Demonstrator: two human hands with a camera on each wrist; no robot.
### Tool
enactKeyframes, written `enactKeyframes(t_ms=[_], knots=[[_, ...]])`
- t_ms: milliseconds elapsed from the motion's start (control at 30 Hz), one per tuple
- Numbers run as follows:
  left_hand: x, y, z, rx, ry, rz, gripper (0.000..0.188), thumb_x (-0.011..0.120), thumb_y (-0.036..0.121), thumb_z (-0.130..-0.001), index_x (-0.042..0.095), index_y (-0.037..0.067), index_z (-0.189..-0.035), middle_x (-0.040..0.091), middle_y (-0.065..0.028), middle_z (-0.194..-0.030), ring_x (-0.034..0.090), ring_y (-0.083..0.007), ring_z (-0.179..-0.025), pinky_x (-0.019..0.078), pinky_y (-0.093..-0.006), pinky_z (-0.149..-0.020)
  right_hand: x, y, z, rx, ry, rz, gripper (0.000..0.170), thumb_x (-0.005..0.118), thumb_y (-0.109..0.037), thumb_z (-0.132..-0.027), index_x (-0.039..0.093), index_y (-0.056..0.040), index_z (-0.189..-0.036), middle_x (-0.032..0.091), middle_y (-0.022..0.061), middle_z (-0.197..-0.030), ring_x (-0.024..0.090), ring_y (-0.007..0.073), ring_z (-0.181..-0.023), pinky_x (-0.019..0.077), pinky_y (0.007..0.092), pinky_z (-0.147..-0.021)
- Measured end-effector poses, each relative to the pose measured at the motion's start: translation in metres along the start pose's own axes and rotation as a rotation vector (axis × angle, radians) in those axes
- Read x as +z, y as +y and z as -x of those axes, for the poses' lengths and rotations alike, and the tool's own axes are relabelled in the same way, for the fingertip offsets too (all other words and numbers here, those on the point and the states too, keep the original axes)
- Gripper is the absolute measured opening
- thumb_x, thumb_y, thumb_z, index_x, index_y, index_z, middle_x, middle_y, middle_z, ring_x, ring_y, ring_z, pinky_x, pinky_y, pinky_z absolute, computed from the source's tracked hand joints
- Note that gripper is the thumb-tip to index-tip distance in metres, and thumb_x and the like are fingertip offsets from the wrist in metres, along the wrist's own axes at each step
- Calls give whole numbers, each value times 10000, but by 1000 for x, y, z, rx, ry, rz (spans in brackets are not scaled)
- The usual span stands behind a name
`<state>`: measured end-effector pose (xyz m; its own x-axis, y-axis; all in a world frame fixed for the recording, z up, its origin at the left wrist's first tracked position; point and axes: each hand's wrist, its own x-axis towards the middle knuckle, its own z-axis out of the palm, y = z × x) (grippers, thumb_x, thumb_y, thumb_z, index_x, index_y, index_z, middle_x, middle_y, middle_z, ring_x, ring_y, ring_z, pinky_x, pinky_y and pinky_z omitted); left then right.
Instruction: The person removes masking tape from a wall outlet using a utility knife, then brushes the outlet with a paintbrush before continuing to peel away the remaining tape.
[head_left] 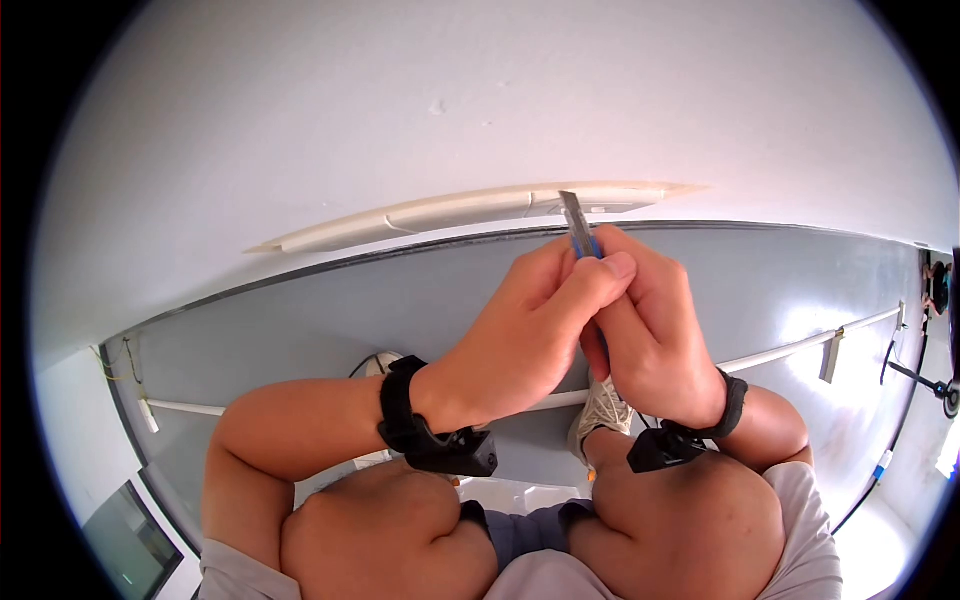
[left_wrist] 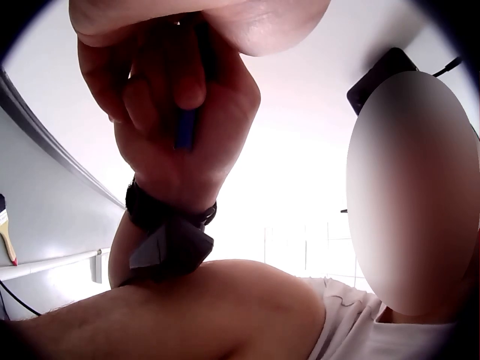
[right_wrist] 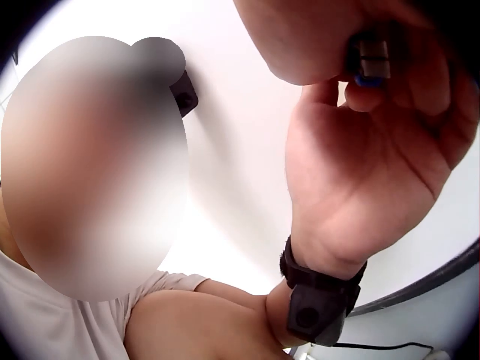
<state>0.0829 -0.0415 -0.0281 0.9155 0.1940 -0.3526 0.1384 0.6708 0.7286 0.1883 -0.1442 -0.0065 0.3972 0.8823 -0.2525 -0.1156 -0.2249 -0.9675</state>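
Both hands meet in front of the white wall around a utility knife with a blue handle; its snap-off blade point(head_left: 573, 212) sticks out past the fingers, pointing up and slightly left. My left hand point(head_left: 515, 330) grips the knife, thumb lying over the other hand's fingers. Wrapped close against it, my right hand point(head_left: 655, 335) holds the handle too. Below the fingers, the handle's blue end point(left_wrist: 185, 129) shows in the left wrist view. In the head view the blade tip overlaps a long pale wall panel point(head_left: 460, 212) with several sections and a tan, tape-like border.
A dark strip point(head_left: 400, 245) runs along the wall's foot above the grey floor point(head_left: 330, 325). Across the floor lies a white pipe point(head_left: 780, 350), near a shoe point(head_left: 603, 408) of the seated person. A paintbrush point(left_wrist: 6, 236) appears at the left edge of the left wrist view.
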Motion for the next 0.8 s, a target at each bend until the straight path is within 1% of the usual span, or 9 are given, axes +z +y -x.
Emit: enactKeyframes(t_ms=[33, 267, 333, 567, 633, 767, 800], knots=[[1, -1, -1, 37, 12, -8, 314, 510, 313, -1083, 600, 24, -998, 621, -30, -823, 617, -113, -666, 505, -267, -575, 2, -2, 1, 30, 33, -31, 141, 462, 5, -1001, 536, 14, -882, 531, 33, -636, 449, 68, -571, 358, 286, -485], [1, -1, 0, 33, 17, 11, 303, 500, 305, -1086, 589, 28, -1002, 624, -31, -839, 616, -108, -681, 510, -269, -581, 1, 3, 1, -8, 25, 28, 140, 468, -11, -1012, 541, 28, -900, 552, 61, -681, 459, 103, -632, 397, 300, -541], [0, -1, 1, 26, 0, 24, 293, 500, 297, -1085, 587, 28, -1007, 624, -31, -845, 617, -106, -694, 512, -271, -585, 4, 0, 2, -1, 66, 30, 136, 473, -13, -1011, 540, 28, -901, 558, 75, -697, 456, 118, -649, 404, 312, -557], [0, 1, 2, 24, 31, 24, 291, 497, 294, -1085, 588, 29, -1008, 625, -30, -850, 613, -103, -703, 513, -272, -594, 3, 3, 1, -19, 32, 63, 125, 472, 1, -1003, 538, 25, -900, 557, 87, -696, 459, 120, -648, 408, 320, -560], [0, 5, 3, -5, -43, 31, 261, 494, 300, -1086, 582, 75, -987, 574, 31, -924, 506, -59, -844, 426, -267, -719, 6, 0, 2, -13, 91, 42, 121, 468, 8, -997, 539, 27, -902, 556, 89, -695, 466, 121, -648, 411, 318, -561], [1, 5, 4, -9, -14, 42, 261, 492, 301, -1086, 581, 76, -989, 569, 37, -915, 499, -55, -837, 418, -262, -714, 4, 4, 2, -15, 60, 56, 119, 466, 12, -995, 542, 29, -906, 557, 89, -695, 471, 120, -649, 412, 314, -560], [0, 5, 5, -15, -21, 47, 259, 491, 299, -1087, 581, 76, -991, 570, 37, -915, 499, -55, -837, 416, -261, -712, 4, 7, 2, -51, 46, 82, 150, 443, -22, -1028, 552, 11, -929, 548, 43, -671, 471, 84, -562, 374, 272, -493]])
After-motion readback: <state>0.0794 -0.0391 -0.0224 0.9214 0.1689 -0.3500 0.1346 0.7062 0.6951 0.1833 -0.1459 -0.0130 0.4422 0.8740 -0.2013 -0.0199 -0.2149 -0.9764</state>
